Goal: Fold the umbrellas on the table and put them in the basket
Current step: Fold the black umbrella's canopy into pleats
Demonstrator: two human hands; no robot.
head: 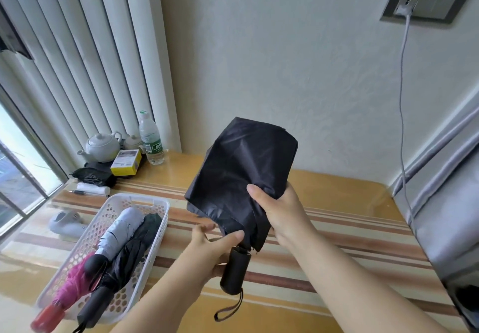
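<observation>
Over striped table (337, 229), left hand (207, 244) grips black umbrella (241, 172) at its handle, right hand (280, 211) clutches its canopy.

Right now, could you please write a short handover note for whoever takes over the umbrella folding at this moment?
Left hand: holds the black umbrella at the base of its canopy, just above the handle.
Right hand: grips the loose canopy fabric.
The black umbrella is collapsed but its canopy is still baggy, not wrapped; it is held above the table.
Done: three folded umbrellas lie in the white basket: a pink one, a light grey one and a black one.
Left: gather and wrap the canopy, then place it in the basket.
</observation>
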